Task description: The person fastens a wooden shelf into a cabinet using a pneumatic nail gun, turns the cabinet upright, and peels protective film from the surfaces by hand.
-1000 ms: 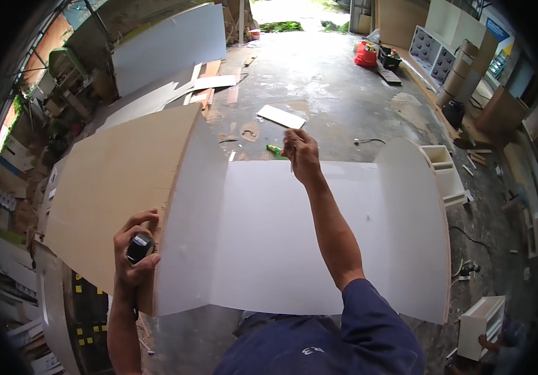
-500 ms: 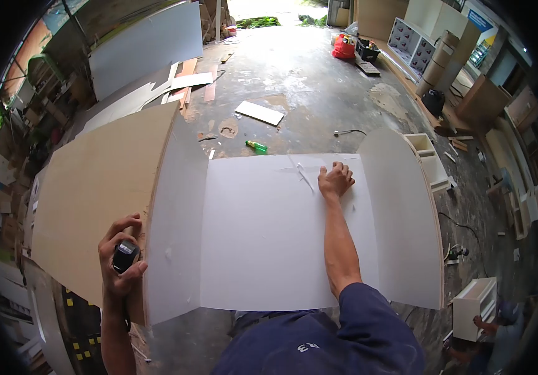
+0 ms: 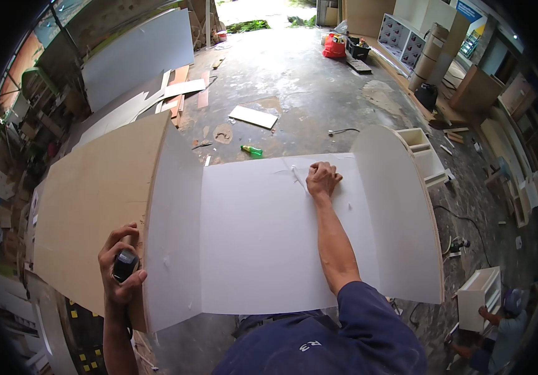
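A white-lined cabinet carcass stands in front of me, with a white middle panel [image 3: 256, 250] between two upright side panels. My right hand [image 3: 324, 180] is on the far part of the middle panel with its fingers curled in. Whatever is under those fingers, if anything, is hidden. Thin white scraps [image 3: 296, 174] lie just left of it. My left hand [image 3: 121, 262] is at the near edge of the left side panel [image 3: 172, 225], against its bare wooden outer face. In its grip is a black, rounded, palm-sized tape measure [image 3: 125, 265].
A green bottle [image 3: 252, 151] and a white board [image 3: 253, 117] lie on the floor beyond the cabinet. White drawer boxes [image 3: 422, 156] stand at the right. A co-worker [image 3: 500, 328] handles a small white cabinet [image 3: 476, 300] at lower right. A cable [image 3: 468, 228] runs across the floor.
My right hand has shifted a little left over the panel, and its fingers have curled in. My left hand keeps its hold. The view has shifted slightly.
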